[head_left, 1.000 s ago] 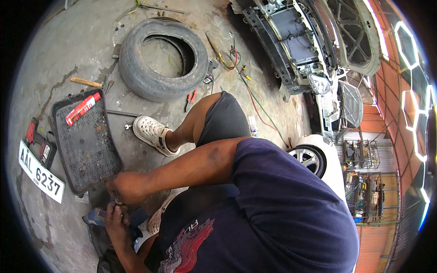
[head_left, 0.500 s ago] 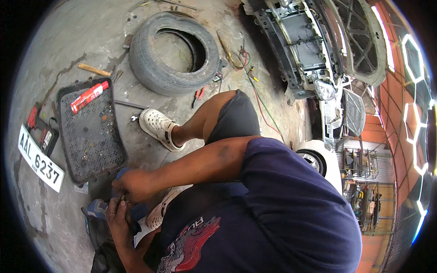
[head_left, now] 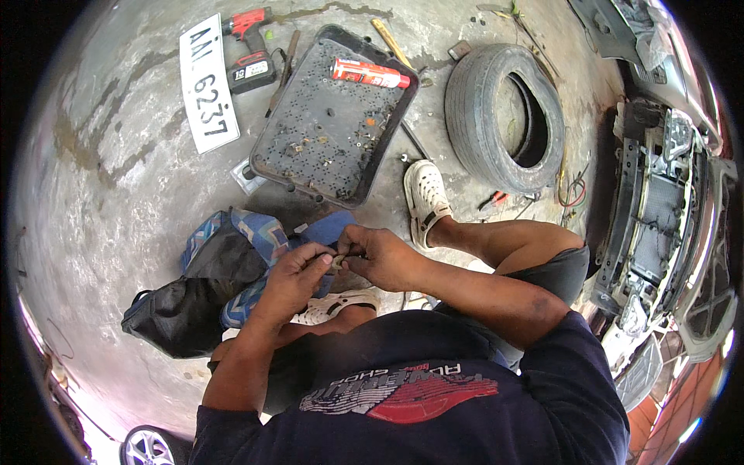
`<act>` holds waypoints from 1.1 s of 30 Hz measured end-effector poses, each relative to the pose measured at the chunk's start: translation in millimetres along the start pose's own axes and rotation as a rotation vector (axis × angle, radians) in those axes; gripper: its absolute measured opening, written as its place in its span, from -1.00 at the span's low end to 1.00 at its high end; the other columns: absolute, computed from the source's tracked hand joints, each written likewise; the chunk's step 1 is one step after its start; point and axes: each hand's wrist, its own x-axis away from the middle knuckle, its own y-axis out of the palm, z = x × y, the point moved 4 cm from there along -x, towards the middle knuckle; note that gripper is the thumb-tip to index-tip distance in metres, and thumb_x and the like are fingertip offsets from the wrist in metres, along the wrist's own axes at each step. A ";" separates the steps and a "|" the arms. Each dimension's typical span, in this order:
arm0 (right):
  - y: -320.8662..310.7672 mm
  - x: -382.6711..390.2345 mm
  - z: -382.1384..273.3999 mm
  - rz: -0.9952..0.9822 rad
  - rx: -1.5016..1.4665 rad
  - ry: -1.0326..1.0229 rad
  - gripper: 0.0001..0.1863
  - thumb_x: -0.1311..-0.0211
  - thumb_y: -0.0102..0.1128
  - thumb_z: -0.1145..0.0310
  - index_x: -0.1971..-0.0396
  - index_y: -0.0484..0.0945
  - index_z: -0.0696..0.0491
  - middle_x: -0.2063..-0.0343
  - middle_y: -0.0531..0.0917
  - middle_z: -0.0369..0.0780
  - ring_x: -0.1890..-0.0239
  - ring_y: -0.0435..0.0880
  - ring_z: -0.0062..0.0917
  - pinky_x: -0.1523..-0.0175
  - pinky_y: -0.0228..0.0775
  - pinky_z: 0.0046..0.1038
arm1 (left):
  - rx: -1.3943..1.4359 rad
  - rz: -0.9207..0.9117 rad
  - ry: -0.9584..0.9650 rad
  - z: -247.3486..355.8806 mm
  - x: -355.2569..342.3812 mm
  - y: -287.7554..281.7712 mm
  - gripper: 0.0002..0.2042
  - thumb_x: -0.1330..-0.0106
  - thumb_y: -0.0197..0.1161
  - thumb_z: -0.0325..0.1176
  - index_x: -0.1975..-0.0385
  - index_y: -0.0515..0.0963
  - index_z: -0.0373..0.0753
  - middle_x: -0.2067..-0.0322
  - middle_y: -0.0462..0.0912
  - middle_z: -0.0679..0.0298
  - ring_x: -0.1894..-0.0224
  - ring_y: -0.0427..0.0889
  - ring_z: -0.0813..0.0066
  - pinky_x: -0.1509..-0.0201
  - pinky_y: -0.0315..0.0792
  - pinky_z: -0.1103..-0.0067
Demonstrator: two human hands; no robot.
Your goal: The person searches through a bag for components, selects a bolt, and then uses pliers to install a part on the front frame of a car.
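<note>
My left hand [head_left: 293, 280] and my right hand [head_left: 390, 260] meet in front of my body, fingertips pinched on a small pale yellowish piece [head_left: 338, 263]. Its exact kind is too small to make out. Just beyond the fingers lies a strip of blue fabric [head_left: 329, 226]. A black bag [head_left: 167, 310] with blue patterned cloth [head_left: 260, 232] rests on the floor beside my left forearm. Farther off, a black tray [head_left: 325, 116] holds many small dark clips, a few lighter fasteners and a red tube [head_left: 370, 74].
A red-and-black cordless drill [head_left: 252, 50] and a white number plate [head_left: 208, 85] lie left of the tray. A worn tyre [head_left: 484, 116], red-handled pliers [head_left: 493, 201] and a wooden handle [head_left: 391, 43] are on the floor. At right stands a car with its front stripped [head_left: 659, 209].
My view has swung round, bringing the hands from the lower left to the middle. Both hands stay together, and the small piece between their fingers now shows more plainly.
</note>
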 end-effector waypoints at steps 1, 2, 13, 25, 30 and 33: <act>1.0 -0.7 0.7 0.003 0.002 -0.005 -0.75 -0.24 0.35 0.32 0.18 0.54 0.11 0.33 0.71 0.03 0.21 0.73 -0.04 0.10 0.52 -0.16 | -0.024 0.025 0.000 5.1 3.1 2.2 -0.75 -0.48 0.26 -0.23 0.07 0.64 -0.30 0.44 0.56 0.39 0.45 0.44 0.65 0.38 0.36 0.61; 1.5 -0.9 2.0 -0.006 -0.003 0.002 -0.76 -0.24 0.34 0.33 0.18 0.54 0.11 0.32 0.71 0.03 0.21 0.72 -0.04 0.10 0.52 -0.17 | -0.051 0.049 -0.001 7.8 5.3 2.6 -0.74 -0.49 0.25 -0.23 0.06 0.64 -0.30 0.44 0.56 0.39 0.45 0.45 0.65 0.38 0.37 0.60; -0.9 1.4 -4.4 -0.092 0.040 0.047 -0.85 -0.35 0.24 0.57 0.18 0.45 0.17 0.30 0.72 -0.14 0.18 0.73 -0.52 0.04 0.53 -0.43 | -0.167 0.005 0.195 -4.1 1.5 6.2 -0.74 -0.46 0.21 -0.30 -0.01 0.61 -0.32 0.18 0.70 0.18 0.12 0.62 0.42 0.00 0.47 0.49; 17.4 -19.4 -20.9 -0.262 -0.117 0.061 -0.87 -0.43 0.15 0.58 0.09 0.48 0.18 0.25 0.68 -0.26 0.14 0.65 -0.63 -0.03 0.48 -0.51 | -0.093 0.301 0.315 -6.0 40.8 -19.5 -0.90 -0.37 0.28 -0.40 0.17 0.62 -0.19 0.45 0.55 0.35 0.42 0.52 0.55 0.30 0.41 0.54; 26.7 -33.7 -31.2 -0.385 -0.068 0.000 -0.85 -0.44 0.09 0.59 0.06 0.55 0.19 0.24 0.68 -0.26 0.16 0.65 -0.62 -0.02 0.50 -0.51 | 0.372 0.430 0.213 3.5 94.2 -58.6 -0.93 -0.36 0.20 -0.46 0.25 0.60 -0.21 0.47 0.52 0.43 0.50 0.39 0.72 0.45 0.27 0.71; 41.2 -39.7 -43.5 -0.429 -0.149 0.072 -0.88 -0.44 0.10 0.50 0.13 0.59 0.13 0.37 0.61 -0.35 0.40 0.53 -0.69 0.26 0.43 -0.60 | 0.692 0.632 0.495 -3.9 147.7 -95.7 -0.92 -0.33 0.14 -0.39 0.30 0.54 -0.23 0.49 0.51 0.34 0.53 0.39 0.68 0.52 0.21 0.68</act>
